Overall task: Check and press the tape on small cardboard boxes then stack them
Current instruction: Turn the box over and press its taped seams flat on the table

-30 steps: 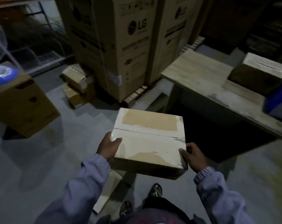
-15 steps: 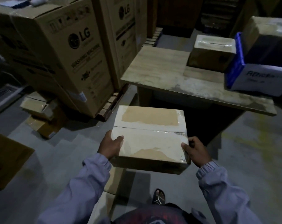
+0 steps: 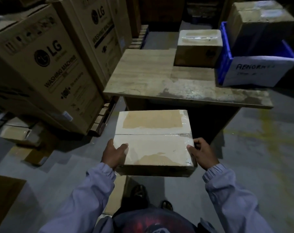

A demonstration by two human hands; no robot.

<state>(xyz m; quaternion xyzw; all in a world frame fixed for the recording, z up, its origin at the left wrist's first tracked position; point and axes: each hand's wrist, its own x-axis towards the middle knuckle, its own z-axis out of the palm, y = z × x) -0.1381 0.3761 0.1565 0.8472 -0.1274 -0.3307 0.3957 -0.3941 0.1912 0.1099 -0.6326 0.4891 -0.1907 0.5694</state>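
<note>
Hands: The left hand (image 3: 114,155) grips the near-left edge of the carried box (image 3: 153,143), thumb laid on top. The right hand (image 3: 202,155) curls round its near-right corner.
Carried box: Held level above the floor, just short of the table's near edge, sealed flaps up.
Tape: Clear tape (image 3: 176,134) runs along the centre seam, wrinkled at its right end. No finger presses it.
Table: The worn wooden table (image 3: 151,73) stands just beyond.
Far right: One taped box (image 3: 199,47) sits there, just beside a blue crate (image 3: 224,52).
Far left: Tall washing-machine cartons (image 3: 47,64) line the wall, with floor boxes (image 3: 20,133) at their foot.
Progress: Early, it seems. No stack is built yet. This box's seam likely awaits pressing, then stacking beside or on the taped box.
</note>
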